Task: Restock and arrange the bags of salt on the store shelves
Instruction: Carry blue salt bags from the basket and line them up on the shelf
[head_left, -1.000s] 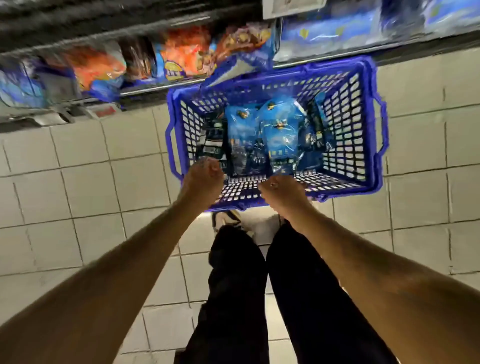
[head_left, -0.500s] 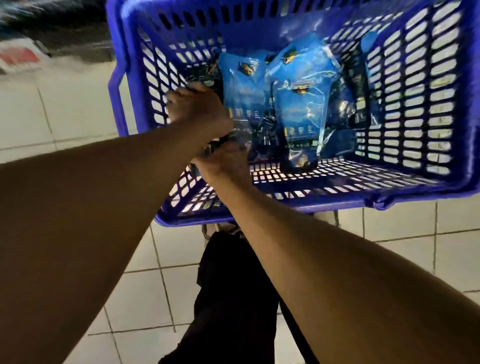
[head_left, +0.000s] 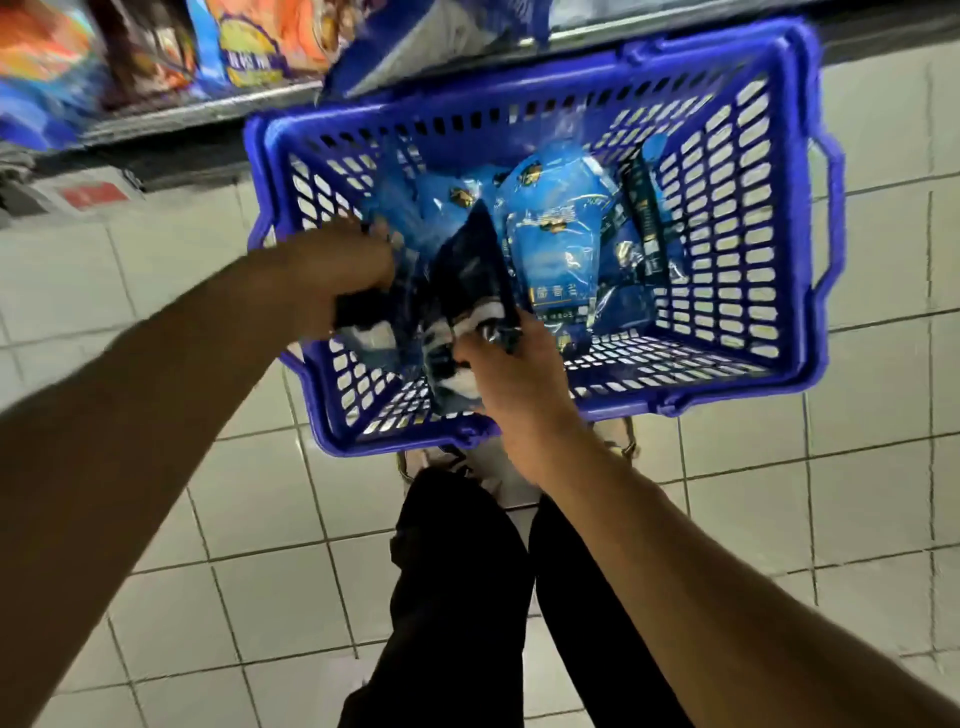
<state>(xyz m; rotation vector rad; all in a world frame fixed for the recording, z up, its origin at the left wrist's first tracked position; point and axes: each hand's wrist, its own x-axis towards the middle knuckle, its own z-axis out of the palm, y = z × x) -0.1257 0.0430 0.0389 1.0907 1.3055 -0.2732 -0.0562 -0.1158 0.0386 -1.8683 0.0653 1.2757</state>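
Blue basket (head_left: 789, 218) on pale tiled floor (head_left: 156, 291), below a shelf (head_left: 208, 104) of blurred packets. Light-blue salt bags (head_left: 561, 244) stand mid-basket. Left hand (head_left: 332, 275) and right hand (head_left: 514, 374) both curl fingers round a dark bag (head_left: 467, 280) at the basket's near-left corner.

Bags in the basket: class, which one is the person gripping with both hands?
The dark navy bag at the basket's left end, held by left hand and right hand. The light blue bags lie untouched.
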